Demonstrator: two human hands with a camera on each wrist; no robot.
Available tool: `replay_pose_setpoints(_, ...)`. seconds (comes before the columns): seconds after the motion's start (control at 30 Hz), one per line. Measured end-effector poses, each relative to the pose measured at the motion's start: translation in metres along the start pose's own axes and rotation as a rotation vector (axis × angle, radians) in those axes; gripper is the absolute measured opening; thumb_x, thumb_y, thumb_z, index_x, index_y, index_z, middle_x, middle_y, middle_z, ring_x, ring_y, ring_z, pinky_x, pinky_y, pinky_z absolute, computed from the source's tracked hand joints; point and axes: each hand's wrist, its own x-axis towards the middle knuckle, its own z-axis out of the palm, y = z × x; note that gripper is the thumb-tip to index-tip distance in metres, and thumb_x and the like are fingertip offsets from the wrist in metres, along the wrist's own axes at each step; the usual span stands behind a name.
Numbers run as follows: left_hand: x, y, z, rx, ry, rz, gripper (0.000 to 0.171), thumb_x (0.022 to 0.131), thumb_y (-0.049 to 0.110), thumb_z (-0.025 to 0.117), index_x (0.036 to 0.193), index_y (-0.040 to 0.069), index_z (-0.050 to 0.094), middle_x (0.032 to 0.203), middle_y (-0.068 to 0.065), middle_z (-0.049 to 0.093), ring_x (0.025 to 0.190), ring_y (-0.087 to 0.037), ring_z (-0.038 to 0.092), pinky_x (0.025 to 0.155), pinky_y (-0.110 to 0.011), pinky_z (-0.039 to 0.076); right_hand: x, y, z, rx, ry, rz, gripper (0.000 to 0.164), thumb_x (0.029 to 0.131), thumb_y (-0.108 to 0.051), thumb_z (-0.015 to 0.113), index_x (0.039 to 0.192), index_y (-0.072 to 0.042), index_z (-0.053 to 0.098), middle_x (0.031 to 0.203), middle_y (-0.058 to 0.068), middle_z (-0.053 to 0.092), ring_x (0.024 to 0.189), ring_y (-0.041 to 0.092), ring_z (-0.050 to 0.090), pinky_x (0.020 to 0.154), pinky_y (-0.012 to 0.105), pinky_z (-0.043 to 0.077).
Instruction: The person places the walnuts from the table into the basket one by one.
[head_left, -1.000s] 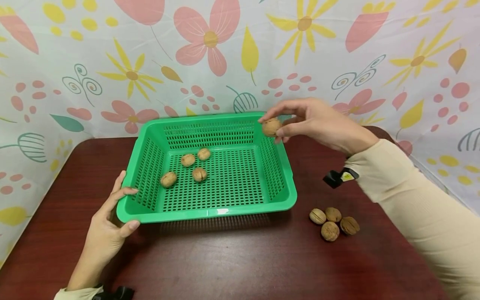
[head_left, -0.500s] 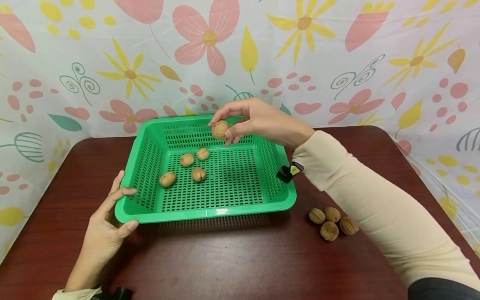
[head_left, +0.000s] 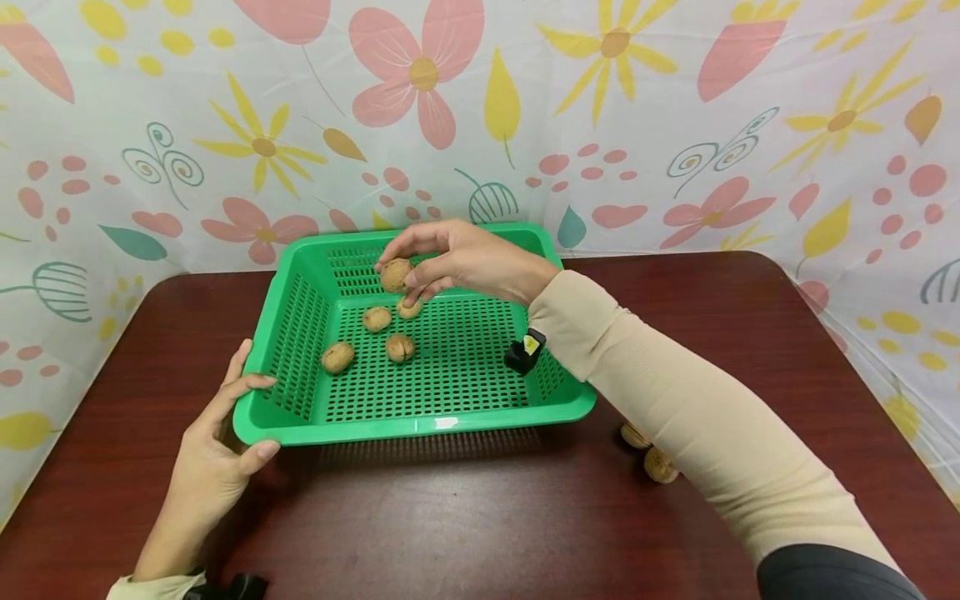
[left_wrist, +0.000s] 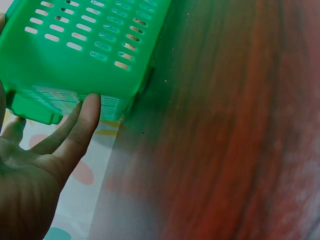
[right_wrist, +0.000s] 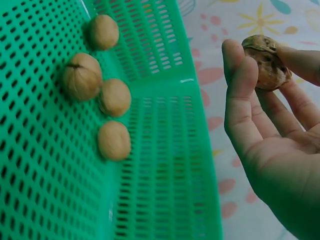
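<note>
A green plastic basket [head_left: 420,427] with slotted walls stands on the table. Inside it, toward the left, lie several walnuts [head_left: 337,357]; one walnut [head_left: 408,309] there is partly covered by fingers. Over the basket's back left part, my right hand [head_left: 468,260] pinches another walnut [head_left: 395,276] between thumb and fingertips. The right wrist view shows this held walnut [right_wrist: 267,64] with a rough, cracked shell, apart from those below. My left hand [head_left: 213,454] holds the basket's front left corner, thumb on the front rim and a finger over the left rim.
More walnuts [head_left: 660,464] lie on the dark reddish wooden table [head_left: 450,533] right of the basket, partly hidden behind my right sleeve [head_left: 675,408]. Close behind the table hangs a flower-patterned cloth [head_left: 525,108].
My right hand has carried its walnut leftward from the basket's right rim to over the back left part, and slightly lower. The left hand and basket have stayed in place.
</note>
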Motion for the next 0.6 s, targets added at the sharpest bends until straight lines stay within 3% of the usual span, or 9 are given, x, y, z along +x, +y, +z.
replay_pose_setpoints(0.2, 0.001, 0.000, 0.000, -0.008, 0.006, 0.003, 0.056, 0.087, -0.011, 0.075, 0.138, -0.011, 0.051, 0.178, -0.006, 0.012, 0.149, -0.007, 0.041, 0.096, -0.013, 0.053, 0.017, 0.012, 0.009, 0.052, -0.043, 0.021, 0.033, 0.097, 0.001, 0.063, 0.130, -0.004, 0.066, 0.130, 0.010, 0.069, 0.113, 0.054, 0.064, 0.088, 0.041, 0.059)
replay_pose_setpoints(0.3, 0.001, -0.001, 0.000, -0.004, 0.011, -0.006, 0.057, 0.087, -0.012, 0.075, 0.138, -0.013, 0.050, 0.177, -0.005, 0.013, 0.150, -0.008, 0.040, 0.097, -0.013, 0.052, 0.023, 0.017, 0.012, 0.062, -0.063, 0.041, 0.034, 0.097, 0.000, 0.064, 0.130, -0.005, 0.066, 0.131, 0.012, 0.069, 0.113, 0.049, 0.066, 0.086, 0.038, 0.058)
replay_pose_setpoints(0.43, 0.001, -0.002, -0.001, -0.004, 0.015, -0.010, 0.058, 0.086, -0.013, 0.074, 0.137, -0.014, 0.049, 0.177, -0.007, 0.012, 0.151, -0.009, 0.039, 0.099, -0.013, 0.052, 0.029, 0.027, 0.015, 0.082, -0.095, 0.090, 0.034, 0.098, 0.000, 0.064, 0.132, -0.003, 0.064, 0.131, 0.015, 0.069, 0.104, 0.035, 0.073, 0.093, 0.043, 0.058)
replay_pose_setpoints(0.6, 0.000, -0.002, -0.001, -0.005, 0.015, -0.010, 0.057, 0.086, -0.013, 0.075, 0.137, -0.014, 0.050, 0.177, -0.010, 0.011, 0.150, -0.009, 0.039, 0.098, -0.013, 0.052, 0.032, 0.039, 0.018, 0.093, -0.150, 0.176, 0.035, 0.100, 0.002, 0.062, 0.134, -0.002, 0.062, 0.122, 0.009, 0.070, 0.101, 0.030, 0.074, 0.099, 0.046, 0.058)
